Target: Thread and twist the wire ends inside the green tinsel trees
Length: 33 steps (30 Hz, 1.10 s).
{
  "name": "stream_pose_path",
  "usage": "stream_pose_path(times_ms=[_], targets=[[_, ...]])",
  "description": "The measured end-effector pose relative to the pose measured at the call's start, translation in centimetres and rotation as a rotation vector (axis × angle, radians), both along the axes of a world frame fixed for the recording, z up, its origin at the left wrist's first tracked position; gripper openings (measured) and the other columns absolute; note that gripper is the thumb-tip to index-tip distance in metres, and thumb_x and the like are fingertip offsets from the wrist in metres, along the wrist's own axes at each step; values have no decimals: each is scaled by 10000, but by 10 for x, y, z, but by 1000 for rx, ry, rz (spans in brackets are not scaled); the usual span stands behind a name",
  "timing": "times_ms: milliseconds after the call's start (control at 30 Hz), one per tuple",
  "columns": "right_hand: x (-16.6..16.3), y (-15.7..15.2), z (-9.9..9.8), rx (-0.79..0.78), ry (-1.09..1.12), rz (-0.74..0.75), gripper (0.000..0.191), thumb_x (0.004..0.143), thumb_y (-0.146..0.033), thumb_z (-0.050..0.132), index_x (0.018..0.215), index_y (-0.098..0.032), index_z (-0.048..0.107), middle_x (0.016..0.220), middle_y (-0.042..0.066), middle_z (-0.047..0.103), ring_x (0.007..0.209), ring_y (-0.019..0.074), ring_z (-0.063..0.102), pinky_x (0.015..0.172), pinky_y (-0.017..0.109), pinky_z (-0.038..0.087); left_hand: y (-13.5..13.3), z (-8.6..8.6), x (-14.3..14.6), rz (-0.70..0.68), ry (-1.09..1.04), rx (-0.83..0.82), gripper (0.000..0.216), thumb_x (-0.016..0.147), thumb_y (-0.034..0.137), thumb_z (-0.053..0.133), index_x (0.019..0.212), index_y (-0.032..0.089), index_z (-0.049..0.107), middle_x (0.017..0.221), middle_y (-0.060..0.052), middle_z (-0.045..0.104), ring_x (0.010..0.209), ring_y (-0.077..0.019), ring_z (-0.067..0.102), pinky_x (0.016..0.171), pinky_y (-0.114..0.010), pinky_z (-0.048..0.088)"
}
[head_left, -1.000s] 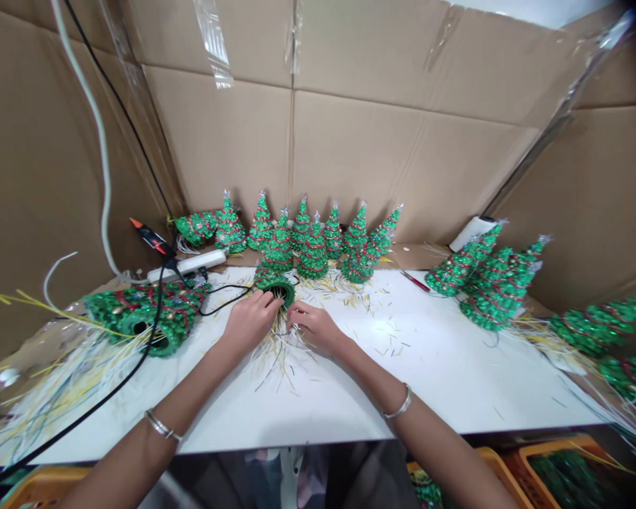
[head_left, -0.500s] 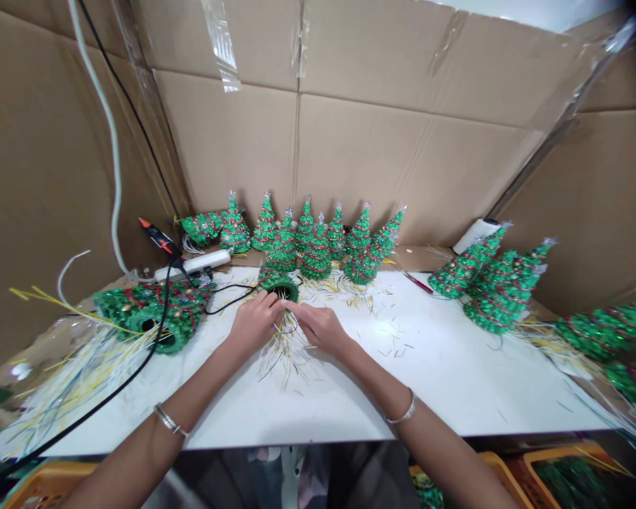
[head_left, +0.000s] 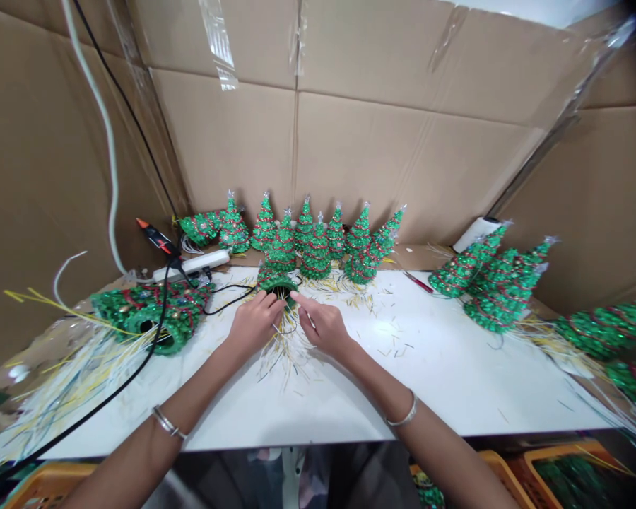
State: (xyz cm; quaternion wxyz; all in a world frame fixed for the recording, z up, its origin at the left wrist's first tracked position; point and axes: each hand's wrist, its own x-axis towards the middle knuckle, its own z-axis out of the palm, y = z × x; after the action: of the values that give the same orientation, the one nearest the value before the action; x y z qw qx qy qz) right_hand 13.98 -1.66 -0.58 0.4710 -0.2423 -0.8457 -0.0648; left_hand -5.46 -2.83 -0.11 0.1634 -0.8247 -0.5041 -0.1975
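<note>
A small green tinsel Christmas tree point(head_left: 268, 280) lies on its side with its hollow base facing me. Thin yellow and white wires point(head_left: 282, 353) spill out of that opening onto the white table. My left hand point(head_left: 255, 324) is closed at the left of the opening, its curled fingertips gripping the wires. At the right edge of the base, my right hand point(head_left: 323, 326) holds its index finger stretched toward the rim, thumb apart, with nothing visible between them. Whether that fingertip touches the rim is hard to see.
Several decorated trees point(head_left: 316, 258) stand along the back, more point(head_left: 501, 300) at the right. Left lie two larger trees point(head_left: 174, 332) with long wires, a black cable, an orange-black tool point(head_left: 159, 237) and a power strip point(head_left: 196, 264). Red-handled tweezers point(head_left: 418, 282) and wire clippings lie on the table point(head_left: 429, 382).
My right hand has drawn slightly to the right, away from my left fingertips, and its index finger and thumb have parted. My left hand has stayed nearly in place at the opening.
</note>
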Motion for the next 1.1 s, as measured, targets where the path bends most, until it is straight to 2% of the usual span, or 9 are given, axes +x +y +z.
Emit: stream_pose_path(times_ms=[100, 200, 300, 533, 667, 767, 1100], targets=[[0, -2, 1, 13, 92, -53, 494, 965, -153, 438, 1453, -194, 372, 821, 14, 713, 568, 99, 585, 578, 220, 466, 0, -1, 0, -7, -5, 15, 215, 968, 213, 461, 978, 209, 676, 836, -58, 637, 886, -215, 540, 643, -314, 382], [1, -3, 2, -66, 88, -127, 492, 976, -182, 417, 1464, -171, 353, 859, 32, 723, 568, 98, 586, 575, 221, 461, 1, -2, 0, -5, -4, 43, 217, 969, 213, 462, 980, 210, 679, 838, -54, 643, 886, -210, 546, 630, -313, 377], [0, -3, 1, -119, 68, -140, 493, 975, -192, 419, 1462, -170, 347, 859, 29, 720, 547, 96, 569, 559, 223, 446, 1, -3, 0, -4, -3, 53, 229, 975, 218, 452, 977, 206, 680, 833, -56, 645, 881, -207, 550, 622, -311, 371], [1, -4, 3, -43, 258, -117, 588, 942, -178, 464, 1490, -232, 257, 858, 17, 656, 526, 98, 501, 532, 231, 430, 0, -2, -1, -7, 2, 45, 238, 975, 212, 444, 966, 212, 682, 823, -54, 650, 873, -209, 552, 629, -315, 357], [3, -3, 7, -158, 325, -198, 621, 937, -176, 459, 1510, -218, 221, 843, 2, 624, 490, 80, 444, 473, 219, 375, 0, 0, 0, 1, 11, 36, 235, 976, 223, 450, 971, 213, 684, 823, -51, 655, 876, -212, 551, 624, -315, 348], [7, 0, 8, -180, 347, -226, 640, 924, -169, 471, 1512, -227, 224, 825, -10, 609, 480, 72, 425, 454, 213, 346, -1, 0, 0, 2, 12, 32, 218, 970, 222, 465, 977, 214, 683, 827, -50, 656, 879, -213, 549, 622, -315, 345], [19, 6, 19, -297, 532, -301, 720, 868, -154, 477, 1525, -225, 191, 850, 5, 565, 502, 88, 411, 478, 246, 379, 1, -3, -1, -9, 1, 49, 223, 974, 223, 454, 947, 211, 675, 820, -54, 649, 869, -211, 541, 620, -320, 344]])
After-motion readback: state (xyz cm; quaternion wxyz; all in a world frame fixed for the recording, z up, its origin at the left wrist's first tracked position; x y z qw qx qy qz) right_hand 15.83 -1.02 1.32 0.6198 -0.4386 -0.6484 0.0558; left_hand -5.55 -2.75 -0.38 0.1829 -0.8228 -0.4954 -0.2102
